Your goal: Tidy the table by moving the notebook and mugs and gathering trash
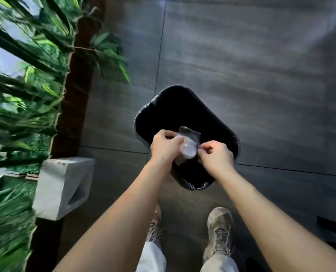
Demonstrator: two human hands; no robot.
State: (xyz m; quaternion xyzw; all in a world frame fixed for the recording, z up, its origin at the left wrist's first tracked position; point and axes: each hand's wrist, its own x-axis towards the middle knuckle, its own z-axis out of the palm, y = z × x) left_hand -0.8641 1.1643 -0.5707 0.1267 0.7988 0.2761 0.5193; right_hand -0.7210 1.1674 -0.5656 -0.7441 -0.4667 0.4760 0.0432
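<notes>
A black trash bin (212,122) lined with a dark bag stands on the grey tiled floor, seen from straight above. Over its near opening I hold a clump of trash (188,147): a clear, whitish crumpled plastic piece with a dark wrapper behind it. My left hand (166,147) grips the clump from the left with curled fingers. My right hand (215,157) pinches its right edge between thumb and fingers. No table, notebook or mug is in view.
Green plants (23,79) fill the left side behind a brown border. A grey concrete block (63,185) sits at the lower left on the floor. My two shoes (220,230) stand just below the bin. A dark object edge shows at the far right.
</notes>
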